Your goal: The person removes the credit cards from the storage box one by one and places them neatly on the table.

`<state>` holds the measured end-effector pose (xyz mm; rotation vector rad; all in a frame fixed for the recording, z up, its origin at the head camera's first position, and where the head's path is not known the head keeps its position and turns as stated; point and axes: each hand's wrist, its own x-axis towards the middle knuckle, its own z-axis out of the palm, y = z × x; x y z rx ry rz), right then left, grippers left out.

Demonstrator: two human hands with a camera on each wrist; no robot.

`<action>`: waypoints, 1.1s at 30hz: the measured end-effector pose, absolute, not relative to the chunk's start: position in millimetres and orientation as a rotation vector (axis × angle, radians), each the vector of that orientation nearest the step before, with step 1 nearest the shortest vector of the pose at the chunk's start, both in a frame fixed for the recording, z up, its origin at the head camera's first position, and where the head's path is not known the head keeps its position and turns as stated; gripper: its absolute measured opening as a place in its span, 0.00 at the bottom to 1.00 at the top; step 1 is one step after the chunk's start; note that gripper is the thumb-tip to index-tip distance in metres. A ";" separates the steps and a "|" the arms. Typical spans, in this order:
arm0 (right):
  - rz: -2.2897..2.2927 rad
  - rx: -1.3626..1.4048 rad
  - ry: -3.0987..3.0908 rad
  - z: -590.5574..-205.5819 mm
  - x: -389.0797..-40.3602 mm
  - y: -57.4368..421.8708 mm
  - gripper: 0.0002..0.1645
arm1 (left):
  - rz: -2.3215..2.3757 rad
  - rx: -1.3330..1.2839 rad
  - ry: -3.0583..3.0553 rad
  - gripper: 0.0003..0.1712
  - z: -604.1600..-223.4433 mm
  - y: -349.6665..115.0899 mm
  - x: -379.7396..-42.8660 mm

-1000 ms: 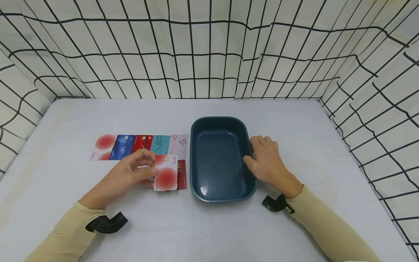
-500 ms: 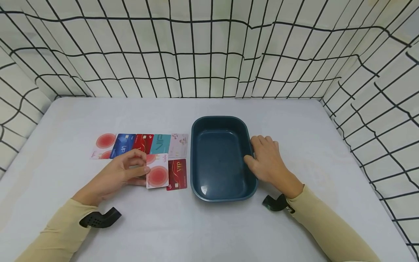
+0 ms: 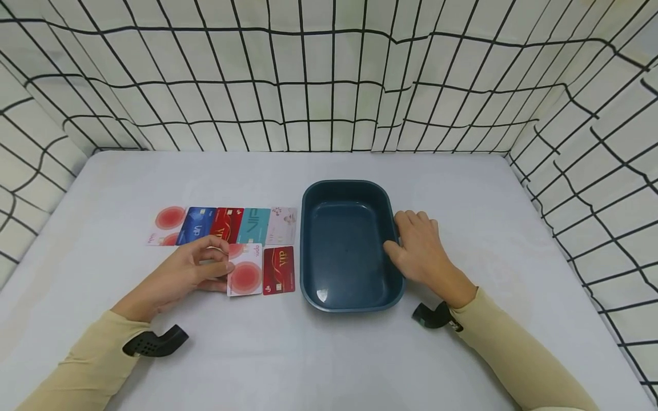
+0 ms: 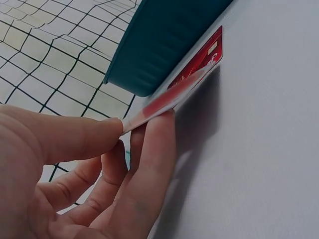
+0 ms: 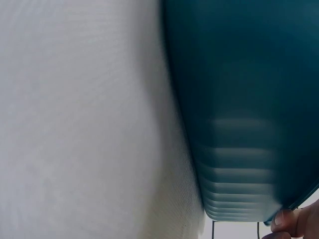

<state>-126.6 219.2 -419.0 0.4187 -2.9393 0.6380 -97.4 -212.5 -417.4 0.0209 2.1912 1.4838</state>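
My left hand (image 3: pixel 192 271) pinches the left edge of a white card with red circles (image 3: pixel 245 277) between thumb and fingers. In the left wrist view this card (image 4: pixel 169 97) is tilted, its held edge raised over a shadow on the table. Just right of it lies a red VIP card (image 3: pixel 279 270). Behind them runs a row of cards: another white one with red circles (image 3: pixel 170 218), a blue one (image 3: pixel 197 224), a red one (image 3: pixel 228 222), a teal one (image 3: pixel 253 225) and a pale flowered one (image 3: pixel 281 224). My right hand (image 3: pixel 421 248) grips the right rim of a dark blue tub (image 3: pixel 346 251).
A white cloth covers the table (image 3: pixel 329 359). Black wire mesh (image 3: pixel 331 83) stands along the back and both sides. The tub's ribbed outer wall (image 5: pixel 239 164) rises from the cloth in the right wrist view.
My left hand has slid the white card leftward off the red VIP card, which now shows whole beside it. My right hand stays on the tub's rim.
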 end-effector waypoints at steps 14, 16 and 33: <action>0.649 0.403 -2.952 -419.0 -126.5 218.5 0.07 | 1.332 0.020 2.295 0.32 -416.0 -212.5 -97.6; 0.651 0.404 -2.951 -419.1 -126.5 218.4 0.07 | 1.311 0.013 2.305 0.33 -415.5 -213.2 -97.9; 0.659 0.402 -2.963 -418.2 -127.3 218.0 0.07 | 1.342 0.036 2.209 0.28 -414.2 -215.0 -101.3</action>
